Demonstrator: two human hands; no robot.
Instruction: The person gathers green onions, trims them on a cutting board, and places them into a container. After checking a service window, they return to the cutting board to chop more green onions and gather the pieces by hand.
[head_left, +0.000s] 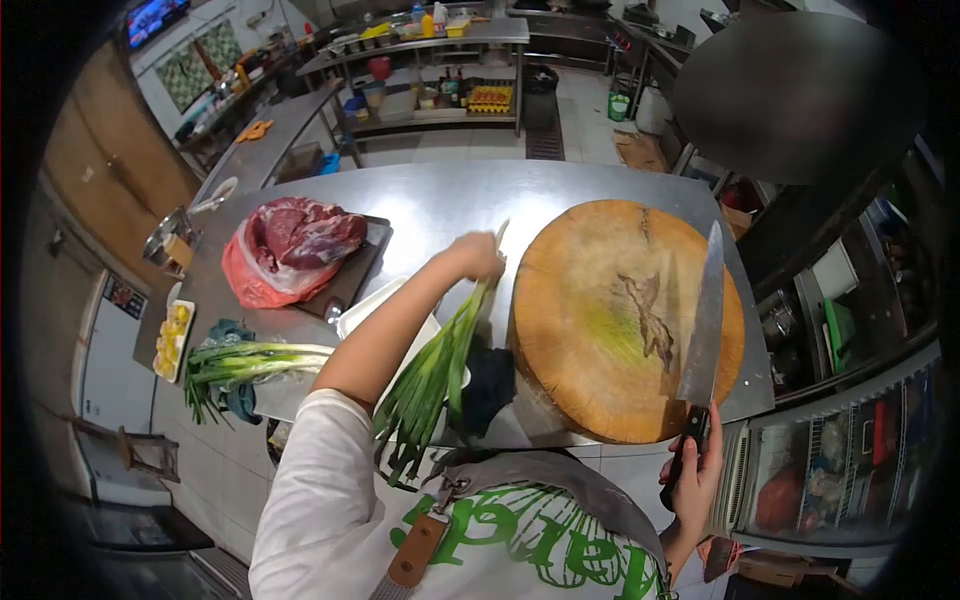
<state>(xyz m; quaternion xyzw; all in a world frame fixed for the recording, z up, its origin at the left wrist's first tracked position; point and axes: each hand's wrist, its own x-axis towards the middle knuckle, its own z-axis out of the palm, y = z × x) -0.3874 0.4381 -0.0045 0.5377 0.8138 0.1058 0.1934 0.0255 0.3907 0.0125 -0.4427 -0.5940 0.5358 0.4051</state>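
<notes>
The left hand (476, 257) grips scallions (440, 345) near their pale ends over the desk (430, 200), beside the block (575, 270); the right hand (697, 470) grips a knife (704, 320) by its handle. The scallions look light, limp-leaved, easily bruised, probably best held at the firmer stalks.

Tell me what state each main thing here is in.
Knife: blade bare, held in the right hand.
Held scallions: long, leafy, in the left hand.
Other scallions: lying down, leaves attached.
Meat: raw, on a dark tray.
Chopping block: stained green, dark-marked.
Wall screen: lit.
</notes>
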